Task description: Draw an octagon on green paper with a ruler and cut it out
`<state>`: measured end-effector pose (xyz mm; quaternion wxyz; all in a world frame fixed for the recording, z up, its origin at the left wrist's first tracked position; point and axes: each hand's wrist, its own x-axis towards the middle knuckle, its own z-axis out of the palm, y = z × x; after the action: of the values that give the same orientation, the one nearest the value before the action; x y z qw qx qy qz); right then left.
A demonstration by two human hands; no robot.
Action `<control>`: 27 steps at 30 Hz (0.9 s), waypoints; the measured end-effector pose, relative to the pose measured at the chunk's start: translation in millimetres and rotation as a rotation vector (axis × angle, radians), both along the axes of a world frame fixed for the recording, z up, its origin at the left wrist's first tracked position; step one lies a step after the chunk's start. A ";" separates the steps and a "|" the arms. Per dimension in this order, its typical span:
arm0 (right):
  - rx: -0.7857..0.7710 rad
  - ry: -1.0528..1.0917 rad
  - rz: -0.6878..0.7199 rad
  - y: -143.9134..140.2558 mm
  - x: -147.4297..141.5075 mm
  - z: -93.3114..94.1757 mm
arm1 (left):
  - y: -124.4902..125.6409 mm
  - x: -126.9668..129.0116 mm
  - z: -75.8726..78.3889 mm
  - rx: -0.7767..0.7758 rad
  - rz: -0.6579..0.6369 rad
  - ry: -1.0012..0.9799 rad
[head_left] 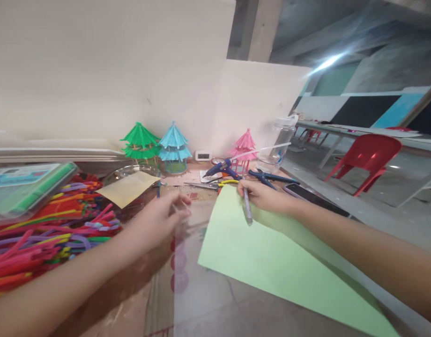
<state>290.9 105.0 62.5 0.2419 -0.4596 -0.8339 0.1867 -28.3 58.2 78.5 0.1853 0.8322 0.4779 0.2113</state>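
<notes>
My right hand [259,196] is closed around a greyish-purple pen [248,210] that points down over a sheet of light green paper [268,262]. The far end of the sheet lies under this hand, and its near part stretches toward the lower right. My left hand [169,210] hovers left of the paper, slightly blurred, with its fingers half bent and apart from the thumb. Nothing distinct shows in it. Beyond it, a pale yellow paper piece [129,188] rests across a round metal tray [119,174].
Colourful pipe cleaners [50,238] and a plastic case [29,189] fill the left side. Green [140,142], blue [174,147] and pink [246,145] small pavilions stand behind. A glue gun [219,167], pliers [268,177], a phone [315,199] and a bottle [282,140] lie rightward.
</notes>
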 end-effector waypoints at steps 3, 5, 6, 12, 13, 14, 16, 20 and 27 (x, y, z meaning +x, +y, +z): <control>-0.050 0.003 0.104 -9.8 -12.9 13.8 | 24.7 -10.9 -4.4 0.073 0.082 -0.034; -0.076 0.027 0.153 -15.5 -28.8 16.3 | 32.1 -12.7 -11.4 0.098 0.078 -0.005; -0.084 0.045 0.169 -17.5 -37.7 15.2 | 32.8 -12.1 -14.1 0.109 0.066 0.022; -0.122 0.226 0.149 -19.8 -73.1 -6.0 | 20.8 -16.3 0.5 0.160 0.012 0.330; -0.126 0.270 0.131 -19.7 -73.6 -8.9 | 19.5 -19.9 5.3 0.138 0.012 0.392; -0.128 0.316 0.109 -19.8 -72.9 -11.1 | 18.9 -23.6 9.3 0.109 0.016 0.452; -0.129 0.412 0.061 -20.7 -69.2 -14.3 | 19.6 -30.1 13.8 0.049 0.013 0.552; -0.142 0.587 -0.030 -25.4 -62.0 -19.8 | 25.6 -35.6 9.3 0.006 -0.027 0.629; -0.288 0.694 -0.064 -32.3 -63.7 -33.9 | 32.5 -33.1 -4.2 0.059 -0.078 0.619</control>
<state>227.2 72.7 28.5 0.4489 -0.4243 -0.6526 0.4389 -61.4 90.7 74.3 0.0150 0.8797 0.4732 -0.0455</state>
